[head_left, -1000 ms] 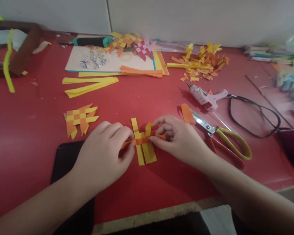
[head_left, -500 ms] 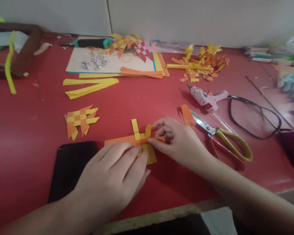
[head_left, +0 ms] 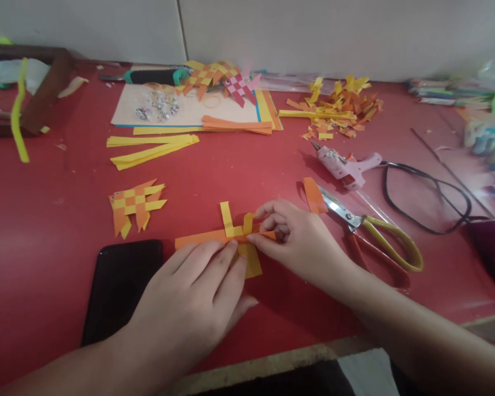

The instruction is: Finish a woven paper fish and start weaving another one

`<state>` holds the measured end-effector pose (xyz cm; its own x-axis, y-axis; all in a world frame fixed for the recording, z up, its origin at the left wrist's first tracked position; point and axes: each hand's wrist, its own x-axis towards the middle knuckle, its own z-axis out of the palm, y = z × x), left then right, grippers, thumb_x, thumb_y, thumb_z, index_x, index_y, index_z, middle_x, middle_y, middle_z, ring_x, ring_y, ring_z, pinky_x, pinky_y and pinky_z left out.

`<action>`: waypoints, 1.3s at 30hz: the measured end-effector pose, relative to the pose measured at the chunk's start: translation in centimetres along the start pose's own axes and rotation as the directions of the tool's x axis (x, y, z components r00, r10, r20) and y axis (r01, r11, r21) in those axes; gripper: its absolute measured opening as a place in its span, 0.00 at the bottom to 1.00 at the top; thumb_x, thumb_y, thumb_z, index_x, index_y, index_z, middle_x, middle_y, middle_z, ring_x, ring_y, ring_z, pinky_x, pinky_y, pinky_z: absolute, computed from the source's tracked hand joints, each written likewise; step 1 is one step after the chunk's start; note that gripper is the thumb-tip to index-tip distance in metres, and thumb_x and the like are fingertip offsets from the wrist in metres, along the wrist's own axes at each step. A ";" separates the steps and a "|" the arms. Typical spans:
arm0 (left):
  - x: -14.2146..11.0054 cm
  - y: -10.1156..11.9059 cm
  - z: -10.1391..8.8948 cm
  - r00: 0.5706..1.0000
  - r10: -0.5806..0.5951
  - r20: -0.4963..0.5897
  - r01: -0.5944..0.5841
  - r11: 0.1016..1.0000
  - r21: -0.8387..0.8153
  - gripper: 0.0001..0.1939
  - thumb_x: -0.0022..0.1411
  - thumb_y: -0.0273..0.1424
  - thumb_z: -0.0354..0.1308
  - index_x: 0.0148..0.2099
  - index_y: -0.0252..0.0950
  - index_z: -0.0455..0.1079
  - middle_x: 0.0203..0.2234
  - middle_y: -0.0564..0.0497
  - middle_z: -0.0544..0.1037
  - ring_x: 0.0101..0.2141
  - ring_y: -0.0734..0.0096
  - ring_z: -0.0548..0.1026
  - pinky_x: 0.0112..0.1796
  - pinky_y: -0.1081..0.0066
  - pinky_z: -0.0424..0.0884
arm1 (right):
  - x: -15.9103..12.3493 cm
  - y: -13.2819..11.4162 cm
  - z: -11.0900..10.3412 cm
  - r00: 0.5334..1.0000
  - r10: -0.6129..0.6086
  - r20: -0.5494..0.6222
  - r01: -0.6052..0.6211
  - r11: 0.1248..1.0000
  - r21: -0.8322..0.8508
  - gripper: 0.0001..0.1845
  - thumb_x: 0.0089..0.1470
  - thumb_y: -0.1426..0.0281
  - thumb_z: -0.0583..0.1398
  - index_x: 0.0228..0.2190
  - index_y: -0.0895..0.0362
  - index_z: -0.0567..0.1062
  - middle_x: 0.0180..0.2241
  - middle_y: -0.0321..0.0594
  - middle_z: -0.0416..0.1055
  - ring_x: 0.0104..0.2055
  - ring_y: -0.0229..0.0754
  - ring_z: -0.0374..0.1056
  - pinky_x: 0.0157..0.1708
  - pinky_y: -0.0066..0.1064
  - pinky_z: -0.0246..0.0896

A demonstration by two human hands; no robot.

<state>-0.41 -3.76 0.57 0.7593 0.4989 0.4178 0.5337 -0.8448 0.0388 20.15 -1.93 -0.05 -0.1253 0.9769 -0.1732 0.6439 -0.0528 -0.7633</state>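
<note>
My left hand (head_left: 192, 300) lies palm down with its fingers stretched out, pressing on the woven paper piece. This piece has yellow paper strips (head_left: 252, 261) crossed by an orange paper strip (head_left: 198, 238). Two yellow ends stand out beyond the orange strip, the right one curled. My right hand (head_left: 303, 236) pinches the orange strip between thumb and finger at the right of the crossing. Left-hand fingers hide part of the weave. A finished orange and yellow woven fish (head_left: 134, 202) lies to the left, above a black phone (head_left: 119, 280).
Scissors (head_left: 350, 219) lie right of my right hand, beside an orange paper piece (head_left: 314, 195). Behind them is a pink glue gun (head_left: 336, 164) with a black cord. Yellow strips (head_left: 152, 144), paper scraps (head_left: 350, 104) and a wooden tray (head_left: 51, 91) are farther back.
My left hand has let go of the orange strip's left end, moved right and down, and flattened onto the weave. The left length of the strip now shows. My right hand stays nearly still.
</note>
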 end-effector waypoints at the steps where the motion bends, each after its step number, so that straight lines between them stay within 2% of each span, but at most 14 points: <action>1: 0.0 0.0 0.0 1.000 -0.001 -0.004 0.001 1.000 -0.002 0.17 0.67 0.36 0.56 0.43 0.27 0.79 0.38 0.40 0.84 0.36 0.52 0.80 0.34 0.57 0.76 | 0.0 0.0 0.0 1.000 0.001 -0.001 -0.001 1.000 0.000 0.10 0.53 0.70 0.64 0.36 0.54 0.68 0.25 0.30 0.72 0.24 0.34 0.69 0.26 0.26 0.59; 15: -0.2 0.1 0.4 1.000 -0.002 0.020 0.002 1.000 -0.004 0.16 0.67 0.33 0.55 0.45 0.25 0.77 0.38 0.40 0.83 0.36 0.52 0.81 0.35 0.57 0.79 | 0.0 -0.3 0.1 1.000 0.001 -0.019 -0.002 0.999 -0.036 0.11 0.51 0.71 0.64 0.36 0.54 0.68 0.25 0.29 0.72 0.24 0.33 0.68 0.26 0.26 0.58; 23: -0.5 0.3 1.0 1.000 -0.008 0.023 0.009 1.000 -0.030 0.19 0.69 0.36 0.53 0.48 0.24 0.75 0.42 0.38 0.82 0.42 0.52 0.80 0.44 0.57 0.78 | -0.5 -0.5 -0.5 1.000 -0.014 -0.011 0.014 1.000 -0.013 0.07 0.56 0.68 0.60 0.38 0.54 0.68 0.27 0.33 0.74 0.26 0.35 0.70 0.28 0.28 0.62; 33: -0.5 0.2 1.0 0.999 0.018 0.030 -0.017 1.000 -0.009 0.21 0.70 0.38 0.50 0.49 0.24 0.74 0.41 0.40 0.83 0.41 0.52 0.81 0.44 0.56 0.77 | -1.1 -0.1 -1.0 0.995 -0.095 -0.041 0.086 0.978 -0.193 0.07 0.57 0.74 0.57 0.39 0.55 0.68 0.26 0.32 0.73 0.25 0.35 0.68 0.27 0.26 0.60; 39: -0.4 0.2 1.0 0.999 0.019 0.044 -0.019 1.000 0.009 0.28 0.71 0.45 0.45 0.48 0.23 0.75 0.42 0.38 0.82 0.42 0.52 0.80 0.46 0.56 0.76 | -1.7 -0.1 -0.8 0.982 -0.173 -0.069 0.147 0.946 -0.289 0.10 0.59 0.75 0.54 0.44 0.57 0.67 0.28 0.35 0.73 0.26 0.37 0.68 0.27 0.28 0.59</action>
<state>-0.24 -3.93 -0.55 0.7848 0.4911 0.3781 0.5227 -0.8522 0.0222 20.89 -3.41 0.79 -0.1826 0.9832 0.0050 0.8087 0.1531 -0.5679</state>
